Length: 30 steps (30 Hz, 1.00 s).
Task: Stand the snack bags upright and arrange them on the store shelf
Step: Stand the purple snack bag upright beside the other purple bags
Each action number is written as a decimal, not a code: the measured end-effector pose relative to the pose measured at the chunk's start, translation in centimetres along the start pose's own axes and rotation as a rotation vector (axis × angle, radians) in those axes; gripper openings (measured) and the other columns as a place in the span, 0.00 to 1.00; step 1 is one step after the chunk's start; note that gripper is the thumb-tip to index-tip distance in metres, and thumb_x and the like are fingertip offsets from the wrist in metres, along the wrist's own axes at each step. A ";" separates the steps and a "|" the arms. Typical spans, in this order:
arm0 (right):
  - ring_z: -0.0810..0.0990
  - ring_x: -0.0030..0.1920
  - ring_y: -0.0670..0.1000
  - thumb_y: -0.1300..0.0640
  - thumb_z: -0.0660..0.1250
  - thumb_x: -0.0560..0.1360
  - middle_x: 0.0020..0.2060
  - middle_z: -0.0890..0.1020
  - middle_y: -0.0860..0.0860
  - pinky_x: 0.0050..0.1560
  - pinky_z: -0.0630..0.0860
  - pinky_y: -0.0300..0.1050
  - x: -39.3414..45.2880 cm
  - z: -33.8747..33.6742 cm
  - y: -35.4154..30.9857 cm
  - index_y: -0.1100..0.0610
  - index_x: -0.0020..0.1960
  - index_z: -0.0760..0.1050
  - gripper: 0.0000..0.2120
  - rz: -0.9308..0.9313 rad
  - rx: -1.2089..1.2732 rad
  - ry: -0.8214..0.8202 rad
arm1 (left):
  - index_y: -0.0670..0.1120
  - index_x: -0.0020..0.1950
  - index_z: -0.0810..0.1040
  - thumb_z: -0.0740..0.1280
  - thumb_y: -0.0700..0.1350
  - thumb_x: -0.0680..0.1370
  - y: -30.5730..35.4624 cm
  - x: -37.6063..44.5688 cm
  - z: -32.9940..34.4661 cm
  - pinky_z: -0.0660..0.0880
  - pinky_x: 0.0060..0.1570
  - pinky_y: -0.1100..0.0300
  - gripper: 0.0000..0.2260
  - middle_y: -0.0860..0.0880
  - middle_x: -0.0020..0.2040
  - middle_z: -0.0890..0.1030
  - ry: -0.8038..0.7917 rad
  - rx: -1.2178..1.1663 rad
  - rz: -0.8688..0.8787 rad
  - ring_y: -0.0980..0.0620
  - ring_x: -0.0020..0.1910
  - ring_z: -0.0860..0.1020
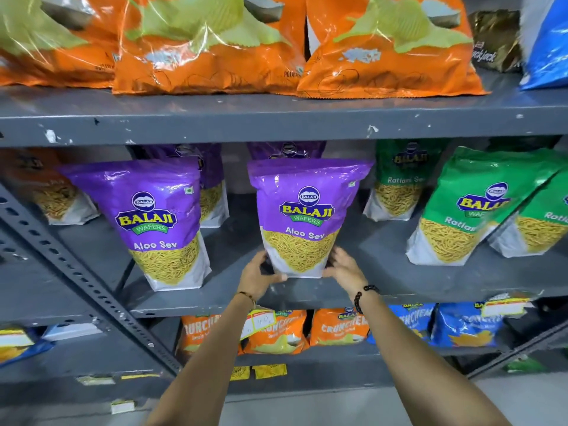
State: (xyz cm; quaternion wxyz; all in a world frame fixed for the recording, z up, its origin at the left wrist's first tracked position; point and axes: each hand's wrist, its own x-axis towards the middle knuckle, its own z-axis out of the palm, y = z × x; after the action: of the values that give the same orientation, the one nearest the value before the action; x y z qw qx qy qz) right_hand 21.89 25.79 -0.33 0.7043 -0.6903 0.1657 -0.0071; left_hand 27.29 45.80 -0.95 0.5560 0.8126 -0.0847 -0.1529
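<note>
Two hands, left (pixel 261 276) and right (pixel 345 267), grasp the center-frame purple bag (pixel 302 219) by its base corners, steadying it upright on the shelf (pixel 384 272).

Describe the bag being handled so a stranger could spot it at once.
Find the middle shelf of the grey rack. Two purple bags stand at its front; take the right bag. Unlike the left bag, it has a left hand and right hand at its base.

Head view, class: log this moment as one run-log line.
step: standing purple Aloo Sev bag | left hand: at bag's base | right hand: at base | place: middle shelf | bag: upright
</note>
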 end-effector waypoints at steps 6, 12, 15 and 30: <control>0.75 0.62 0.53 0.57 0.71 0.69 0.60 0.78 0.51 0.63 0.72 0.53 0.2 0.5 1.1 0.52 0.65 0.68 0.26 0.000 -0.347 0.000 | 0.39 0.60 0.73 0.74 0.36 0.68 0.6 -0.8 1.1 0.70 0.52 0.61 0.22 0.48 0.53 0.77 0.126 0.003 -0.020 0.50 0.53 0.73; 0.74 0.62 0.51 0.58 0.68 0.73 0.62 0.76 0.50 0.57 0.70 0.43 -0.6 0.8 0.0 0.53 0.69 0.65 0.27 -0.038 -0.444 -0.050 | 0.40 0.58 0.73 0.74 0.39 0.68 0.2 -1.5 0.8 0.71 0.53 0.58 0.20 0.42 0.57 0.80 0.205 0.039 -0.032 0.48 0.53 0.75; 0.74 0.64 0.53 0.58 0.69 0.72 0.64 0.76 0.51 0.59 0.70 0.44 -0.6 0.8 0.1 0.53 0.69 0.64 0.27 -0.023 -0.442 -0.043 | 0.40 0.59 0.72 0.74 0.39 0.69 0.4 -1.7 0.8 0.72 0.57 0.55 0.21 0.41 0.59 0.80 0.192 0.044 -0.042 0.44 0.58 0.76; 0.76 0.63 0.55 0.60 0.73 0.69 0.64 0.78 0.55 0.62 0.72 0.48 -1.0 1.1 0.1 0.57 0.67 0.67 0.29 0.002 -0.431 0.051 | 0.40 0.63 0.70 0.73 0.39 0.70 1.2 -2.2 0.7 0.72 0.62 0.48 0.23 0.41 0.63 0.78 0.184 0.069 -0.096 0.41 0.62 0.75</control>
State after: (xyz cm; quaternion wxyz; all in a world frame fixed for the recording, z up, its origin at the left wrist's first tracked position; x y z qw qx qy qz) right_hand 21.15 27.14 -0.25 0.5359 -0.8244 0.1820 0.0118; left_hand 25.00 45.42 0.28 0.5251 0.8450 0.0004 -0.1009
